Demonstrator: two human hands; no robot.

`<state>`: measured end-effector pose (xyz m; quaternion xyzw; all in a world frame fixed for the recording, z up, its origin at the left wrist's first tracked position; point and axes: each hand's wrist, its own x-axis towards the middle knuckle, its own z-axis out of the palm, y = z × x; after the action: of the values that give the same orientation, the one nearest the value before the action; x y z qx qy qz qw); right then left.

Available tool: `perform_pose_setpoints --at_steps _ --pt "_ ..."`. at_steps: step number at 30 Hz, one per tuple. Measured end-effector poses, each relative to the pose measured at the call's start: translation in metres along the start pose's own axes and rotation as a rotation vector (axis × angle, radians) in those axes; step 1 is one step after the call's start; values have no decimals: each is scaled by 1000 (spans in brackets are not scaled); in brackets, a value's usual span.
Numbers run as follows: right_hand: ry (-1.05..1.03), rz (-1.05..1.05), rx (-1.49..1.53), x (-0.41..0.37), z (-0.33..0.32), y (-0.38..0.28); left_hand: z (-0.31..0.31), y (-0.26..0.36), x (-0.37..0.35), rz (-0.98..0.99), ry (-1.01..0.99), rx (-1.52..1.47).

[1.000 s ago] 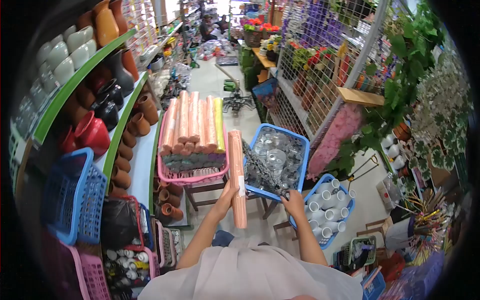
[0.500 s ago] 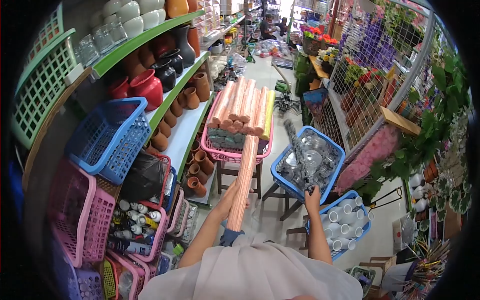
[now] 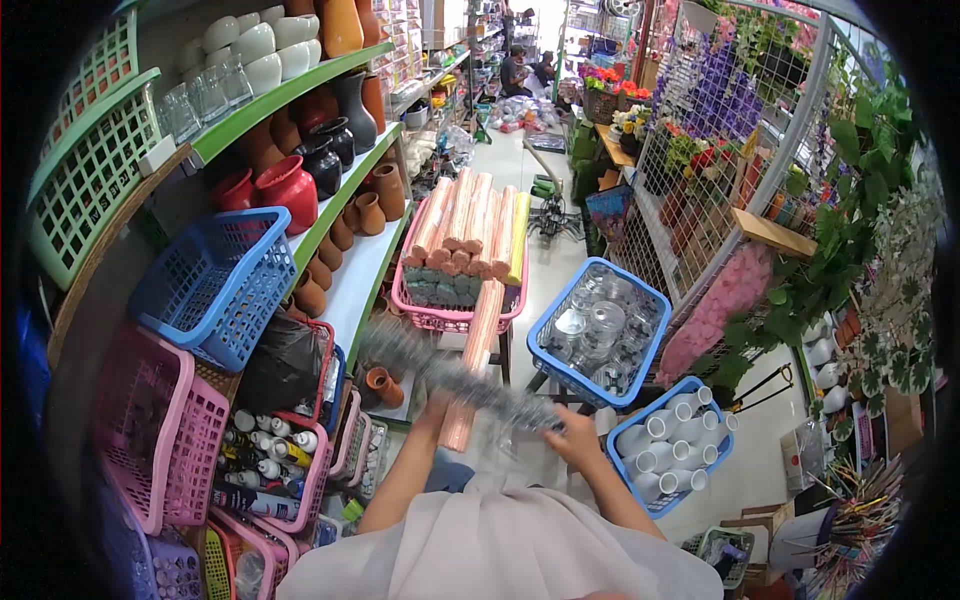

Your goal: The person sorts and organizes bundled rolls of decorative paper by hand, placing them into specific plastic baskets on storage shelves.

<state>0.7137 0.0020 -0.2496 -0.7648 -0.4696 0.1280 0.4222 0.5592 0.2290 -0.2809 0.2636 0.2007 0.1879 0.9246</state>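
My left hand is wrapped round the lower part of a shiny copper-pink roll, which stands slanted in front of me. My right hand grips the end of a long grey fluffy duster, smeared by motion. The duster lies across the roll from right to left and hides part of it and of my left hand. Beyond them, more copper-pink rolls and a yellow roll are stacked over grey-green packs in a pink basket.
To the right, a blue basket holds clear glassware, and another blue basket holds white vases. Shelves on the left carry clay pots and a red pot. A wire-mesh rack borders the aisle; people sit far back.
My right hand has swung the duster from above the glassware basket leftward across the roll. My left hand still holds the roll, and the view has shifted slightly.
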Motion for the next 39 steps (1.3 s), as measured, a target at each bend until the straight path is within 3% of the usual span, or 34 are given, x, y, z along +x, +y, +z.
perform_pose_setpoints --at_steps 1,2,3,5,6,7,8,9,11,13,15,17,18,19,20,21,23,24,25,27,28,29,32,33,34,35,37,39 --pt "-86 -163 -165 -4 -2 -12 3 11 -10 -146 -351 -69" --pt "-172 -324 -331 -6 -2 -18 3 10 -12 -158 -288 -69" --pt "-167 -322 -330 -4 -3 -18 3 7 -13 -172 -227 -68" --pt "-50 -402 -334 6 -10 -3 -7 -1 -16 -219 -218 -67" --pt "103 -454 -330 14 -9 21 -20 -7 -14 -237 -106 45" --pt "97 -270 -407 21 -21 20 -9 0 -19 -250 5 158" --pt "221 -40 -379 27 -23 29 2 8 -29 -190 -371 23" --pt "275 251 -386 35 -33 14 0 9 -31 -199 -368 28" --pt "483 435 -346 41 -42 -1 1 17 -39 -195 -346 80" --pt "490 362 -261 33 -37 -17 -4 24 -44 -177 -279 142" --pt "485 290 -188 16 -21 -26 -11 27 -47 -159 -209 189" --pt "266 -83 -217 -3 1 -31 -24 28 -46 -115 -184 180" --pt "262 -86 -217 -8 3 -34 -34 25 -47 -48 -116 321" --pt "77 -193 -313 -15 5 -40 -21 32 -59 19 -48 464" --pt "-108 -297 -406 -19 8 -43 -7 40 -71 -37 -214 230" --pt "-108 -297 -406 -19 12 -36 -17 38 -68 -72 -273 132" --pt "75 -393 -411 -15 19 -11 -28 38 -72 -46 99 724" --pt "122 -132 -396 -13 21 -8 -50 25 -59 -94 -117 333" --pt "127 -134 -401 -10 19 -13 -52 26 -61 -92 -124 332" --pt "394 380 -193 -4 12 -28 -53 30 -69 -101 -228 275" --pt "384 448 -71 -6 8 -38 -50 33 -77 -92 -183 298" --pt "385 446 -70 -13 10 -46 -44 36 -83 -90 -185 299" --pt "274 -30 -93 -48 36 -58 -46 38 -92 -67 -58 228" --pt "273 -31 -95 -51 37 -61 -49 43 -92 -88 -94 269" --pt "76 -153 -282 -56 35 -63 -51 44 -93 -110 -131 309" --pt "-128 -272 -467 -60 33 -64 -51 40 -94 -192 -322 -58" --pt "-190 -250 -572 -56 32 -59 -52 37 -91 -207 -360 -19" --pt "17 25 -263 -51 29 -57 -53 33 -86 -177 -135 280"
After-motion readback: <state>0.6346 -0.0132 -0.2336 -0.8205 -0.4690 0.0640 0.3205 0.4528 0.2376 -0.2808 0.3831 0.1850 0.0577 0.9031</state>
